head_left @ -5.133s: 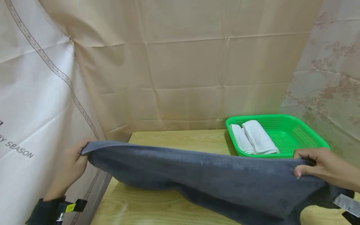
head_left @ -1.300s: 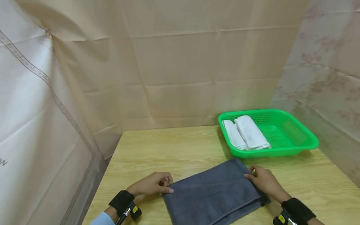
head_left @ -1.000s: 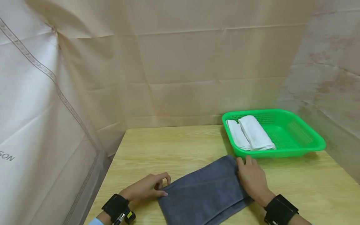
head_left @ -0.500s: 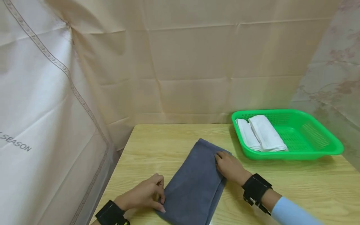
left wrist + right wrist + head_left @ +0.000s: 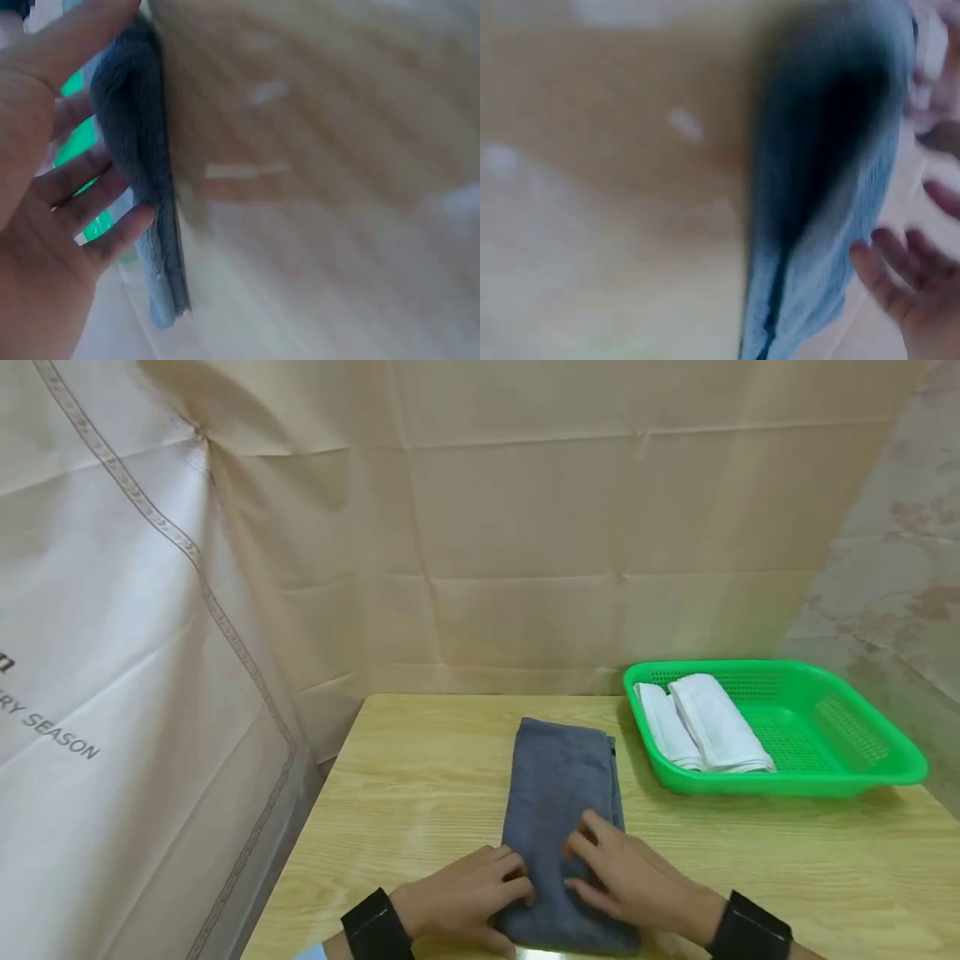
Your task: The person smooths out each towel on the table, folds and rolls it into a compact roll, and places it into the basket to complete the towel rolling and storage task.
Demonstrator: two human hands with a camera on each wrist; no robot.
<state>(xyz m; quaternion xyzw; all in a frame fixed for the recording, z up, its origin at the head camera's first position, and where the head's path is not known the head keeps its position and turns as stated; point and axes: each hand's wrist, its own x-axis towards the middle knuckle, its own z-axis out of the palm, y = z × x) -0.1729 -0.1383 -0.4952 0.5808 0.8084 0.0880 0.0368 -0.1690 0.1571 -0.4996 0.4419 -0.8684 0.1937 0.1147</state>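
A dark grey towel (image 5: 558, 785), folded into a long narrow shape, lies on the wooden table with its length pointing away from me. My left hand (image 5: 468, 893) is at its near left edge; in the left wrist view loosely bent fingers (image 5: 90, 191) lie against the folded layers. Over the near right part of the towel is my right hand (image 5: 626, 872), fingers apart and holding nothing. The right wrist view is blurred, showing the towel's rounded fold (image 5: 817, 172) beside the spread fingers; whether they touch it I cannot tell.
A green plastic basket (image 5: 795, 785) stands at the table's back right, with two folded white towels (image 5: 720, 722) in its left part. Beige cloth (image 5: 510, 527) hangs behind the wooden table (image 5: 420, 768), and pale cloth (image 5: 150, 693) hangs at the left.
Earlier stretched between both hands, the grey towel is now folded on the table. Over the last second it has turned lengthwise, and my right hand has let go and come nearer to me.
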